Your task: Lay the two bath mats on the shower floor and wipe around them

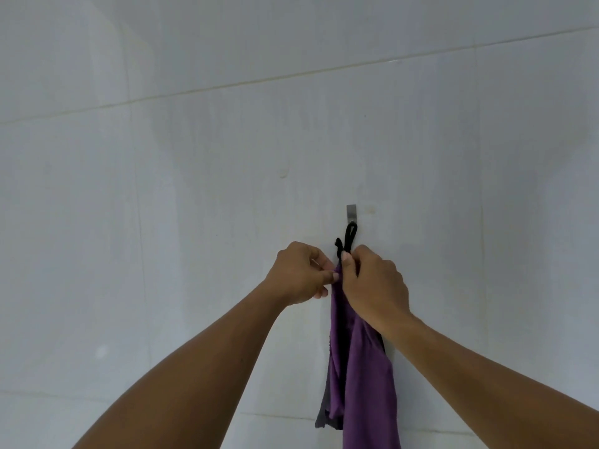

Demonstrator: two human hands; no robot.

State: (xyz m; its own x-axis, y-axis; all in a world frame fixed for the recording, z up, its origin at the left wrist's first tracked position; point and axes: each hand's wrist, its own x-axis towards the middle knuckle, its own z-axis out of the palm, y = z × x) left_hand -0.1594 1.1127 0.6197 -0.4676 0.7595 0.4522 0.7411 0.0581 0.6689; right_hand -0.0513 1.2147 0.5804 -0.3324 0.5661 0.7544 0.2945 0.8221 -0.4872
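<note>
Head view, nearest first: two bare forearms reach up toward a tiled wall (194, 157), and between them hangs a purple cloth (363, 377) with a darker grey layer showing at its lower left edge. It falls in loose folds from the hands down past the bottom of the frame — soft, light and limp, likely to swing or bunch when moved. Higher up, the left hand (303, 273) pinches the cloth's top edge between thumb and fingertips, its grip closed on the fabric. Just beside it, the right hand (372, 283) is also closed on the cloth's gathered top, right below a black cord loop (350, 234). That loop sits over a small metal hook (351, 212) fixed to the wall, farthest from the camera.

The cloth looks like the wiping rag for the task; neither the bath mats nor the shower floor is in sight. My guess is that the best hold is where the hands are — at the gathered neck under the cord — since the thin loop must slide cleanly on the hook and the fabric below offers nothing stiff.
</note>
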